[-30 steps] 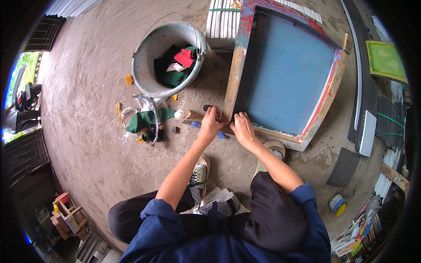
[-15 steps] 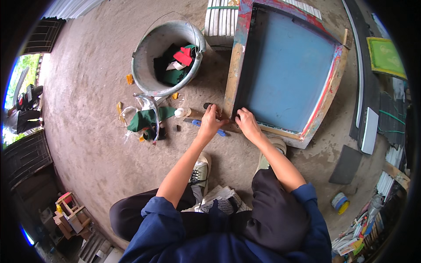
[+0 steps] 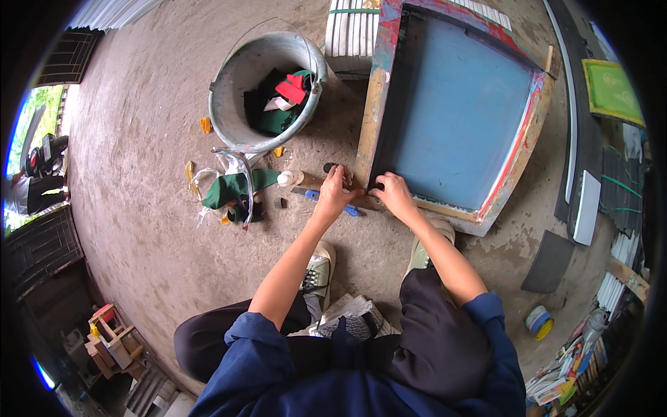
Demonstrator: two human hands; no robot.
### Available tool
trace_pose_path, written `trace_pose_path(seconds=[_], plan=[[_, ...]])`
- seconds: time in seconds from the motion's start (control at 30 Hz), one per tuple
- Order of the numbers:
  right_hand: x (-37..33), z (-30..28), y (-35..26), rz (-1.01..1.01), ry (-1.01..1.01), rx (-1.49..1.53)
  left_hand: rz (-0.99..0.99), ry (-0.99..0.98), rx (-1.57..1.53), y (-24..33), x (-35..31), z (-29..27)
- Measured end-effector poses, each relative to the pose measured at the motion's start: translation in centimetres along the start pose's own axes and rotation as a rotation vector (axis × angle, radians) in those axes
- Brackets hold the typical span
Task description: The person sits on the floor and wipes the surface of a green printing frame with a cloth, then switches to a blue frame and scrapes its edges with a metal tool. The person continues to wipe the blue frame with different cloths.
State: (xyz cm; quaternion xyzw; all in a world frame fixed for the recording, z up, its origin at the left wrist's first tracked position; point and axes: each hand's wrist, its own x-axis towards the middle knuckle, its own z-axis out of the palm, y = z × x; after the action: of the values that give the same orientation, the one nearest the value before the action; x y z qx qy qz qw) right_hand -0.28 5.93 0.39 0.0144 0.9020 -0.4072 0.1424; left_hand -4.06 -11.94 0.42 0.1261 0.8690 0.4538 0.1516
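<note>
A wooden screen-printing frame [image 3: 536, 132] with a blue-grey mesh stands in front of me to the right, with paint stains on its sides. At its near left corner both my hands meet. My left hand [image 3: 335, 197] is closed just outside that corner, thumb reaching toward the wood; what its fingers hold is hidden. Inside the corner, my right hand [image 3: 397, 197] pinches at the low end of a dark strip [image 3: 385, 132] along the mesh's left edge; its fingertips are partly hidden. A small black object [image 3: 328, 167] lies by my left fingers. Below them is a blue utility knife [image 3: 311, 194].
A bucket [image 3: 221, 104] holding coloured scraps stands at the far left of the frame. Nearer are a white-capped bottle [image 3: 286, 178], green cloth [image 3: 226, 190] and a curved handle. A tin [image 3: 539, 323] and a dark flat sheet [image 3: 548, 261] lie on the right.
My hands stay at the frame's corner; the right fingers have shifted only slightly. The rest of the scene looks the same.
</note>
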Motion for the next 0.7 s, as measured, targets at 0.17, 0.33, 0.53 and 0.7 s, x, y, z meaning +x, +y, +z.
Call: trace_pose_path(seconds=[0.17,0.33,0.53,0.7], plan=[[-0.5,0.3,-0.7,-0.048,0.033,-0.101,0.023,0.012,-0.006,-0.5,-0.1,0.2],[-0.7,0.9,-1.3,-0.070,0.102,-0.194,-0.012,-0.031,-0.041,-0.6,0.0,0.1],[-0.7,0.0,-0.2,-0.049,0.148,-0.199,0.059,-0.034,0.028,-0.9,-0.1,0.0],[0.3,-8.0,1.6,0.032,0.144,-0.170,0.011,-0.062,0.053,-1.3,-0.2,-0.5]])
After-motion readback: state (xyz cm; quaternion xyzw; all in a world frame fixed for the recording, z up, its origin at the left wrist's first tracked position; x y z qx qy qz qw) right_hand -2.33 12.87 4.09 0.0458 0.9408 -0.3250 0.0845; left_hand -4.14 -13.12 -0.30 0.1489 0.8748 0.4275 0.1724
